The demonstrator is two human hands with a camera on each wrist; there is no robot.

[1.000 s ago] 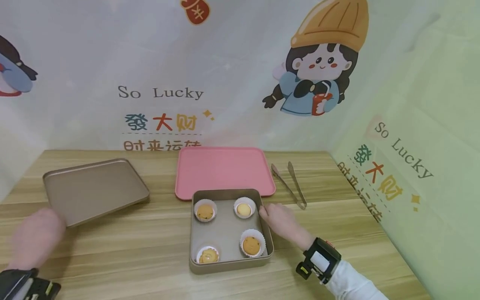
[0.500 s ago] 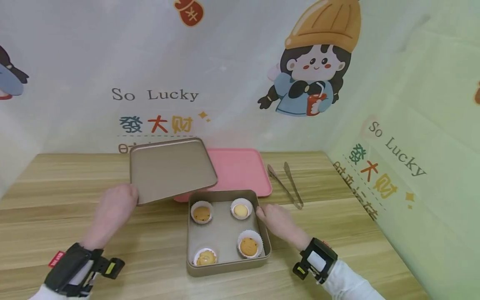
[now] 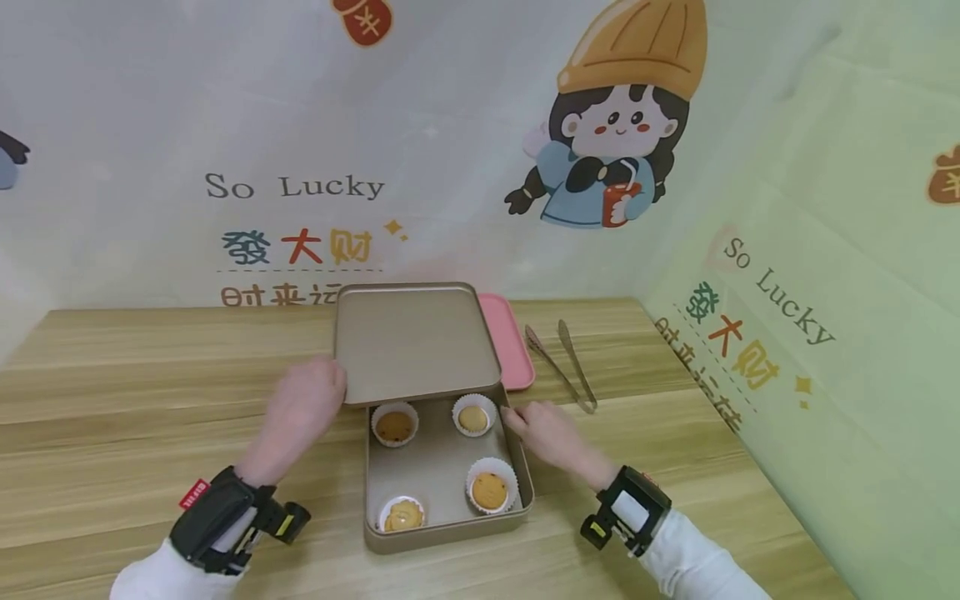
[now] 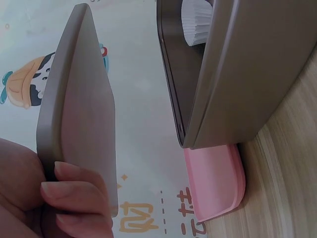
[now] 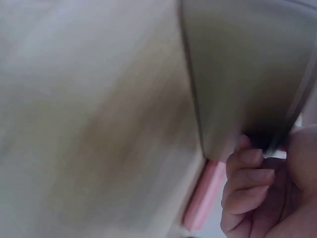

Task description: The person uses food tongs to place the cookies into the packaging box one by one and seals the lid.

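A square bronze-coloured metal tin (image 3: 442, 467) stands uncovered on the table. Inside it are several small cakes in white paper cups, such as the cupcake (image 3: 490, 490) at its near right corner. My left hand (image 3: 309, 393) grips the left edge of the matching metal lid (image 3: 412, 342), fingers curled under it and thumb above. The lid hangs over the tin's far edge, and a gap shows between them in the left wrist view. At the tin's right wall, my right hand (image 3: 546, 429) pinches the rim, with curled fingers (image 5: 250, 178) outside.
Behind the tin lies a pink tray (image 3: 510, 346), mostly covered by the lid in the head view. Metal tongs (image 3: 570, 371) lie spread to its right on the wooden table (image 3: 150, 433). A printed cloth (image 3: 450, 167) hangs along the back and right side.
My left hand has carried the lid from the left of the table rightward, over the pink tray and up to the tin's far edge. My right hand stays at the tin's right rim.
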